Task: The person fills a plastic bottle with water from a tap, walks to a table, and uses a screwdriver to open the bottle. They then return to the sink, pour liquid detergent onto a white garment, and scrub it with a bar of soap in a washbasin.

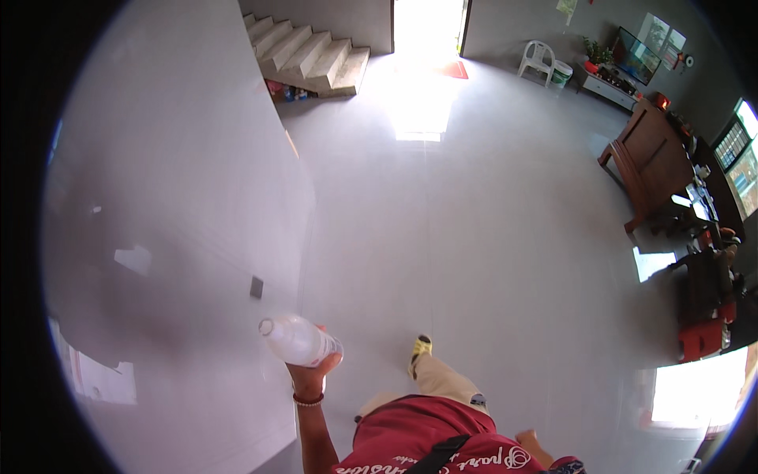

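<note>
My left hand point(311, 376) is wrapped around a translucent, whitish plastic bottle point(299, 340) with a printed label. The bottle is tilted, its neck pointing up and left toward the pale wall. A beaded bracelet point(308, 402) circles my left wrist. Low in the view, my right hand point(526, 438) hangs beside my red shirt point(426, 420), mostly foreshortened. Its fingers are too unclear to tell whether it holds anything.
A glossy wall point(195, 178) with a socket plate point(256, 287) runs along my left. Concrete stairs point(314, 56) and a bright doorway point(429, 26) stand ahead. To the right are a white plastic chair point(538, 59), a wooden bench point(651, 154) and a red stool point(702, 340).
</note>
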`<control>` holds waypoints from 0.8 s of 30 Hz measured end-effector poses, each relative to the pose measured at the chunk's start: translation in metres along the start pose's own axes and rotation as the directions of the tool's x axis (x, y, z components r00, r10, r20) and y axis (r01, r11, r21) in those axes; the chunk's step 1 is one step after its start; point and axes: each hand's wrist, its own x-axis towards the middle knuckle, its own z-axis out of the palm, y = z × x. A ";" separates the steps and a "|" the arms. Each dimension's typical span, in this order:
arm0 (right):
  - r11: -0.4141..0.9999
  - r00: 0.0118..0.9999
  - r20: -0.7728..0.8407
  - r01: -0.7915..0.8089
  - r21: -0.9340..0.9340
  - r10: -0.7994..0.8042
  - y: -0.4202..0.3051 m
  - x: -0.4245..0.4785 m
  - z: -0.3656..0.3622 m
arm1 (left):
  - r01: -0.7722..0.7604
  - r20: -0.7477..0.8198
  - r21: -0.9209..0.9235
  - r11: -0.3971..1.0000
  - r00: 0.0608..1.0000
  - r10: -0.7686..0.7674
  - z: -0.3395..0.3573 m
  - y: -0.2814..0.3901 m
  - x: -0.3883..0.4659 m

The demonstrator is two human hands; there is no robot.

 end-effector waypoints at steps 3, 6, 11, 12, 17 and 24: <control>0.997 0.948 -0.314 0.038 -0.070 -0.058 0.047 0.069 -0.229 | -0.028 -0.070 -0.033 0.999 0.997 0.026 0.029 0.012 0.071; 0.514 0.624 -0.629 0.388 0.765 0.464 0.074 0.112 -0.467 | -0.048 -0.061 -0.010 0.999 0.997 0.048 0.054 0.000 0.142; 0.392 0.431 -0.887 0.796 0.461 0.168 0.040 0.047 -0.830 | -0.001 -0.161 -0.020 1.000 0.987 -0.002 0.076 -0.016 0.264; 0.386 0.390 -0.907 0.821 0.421 0.161 0.034 0.034 -0.871 | 0.014 -0.162 -0.039 0.999 0.987 -0.020 0.084 -0.021 0.288; 0.481 0.385 -0.905 0.767 0.424 0.183 0.028 0.086 -0.945 | -0.028 -0.073 -0.025 0.999 0.997 0.026 0.120 -0.039 0.441; 0.299 0.739 -0.343 0.198 0.933 0.580 0.113 0.215 -0.793 | -0.099 0.142 0.023 0.995 0.985 0.095 0.215 -0.039 0.655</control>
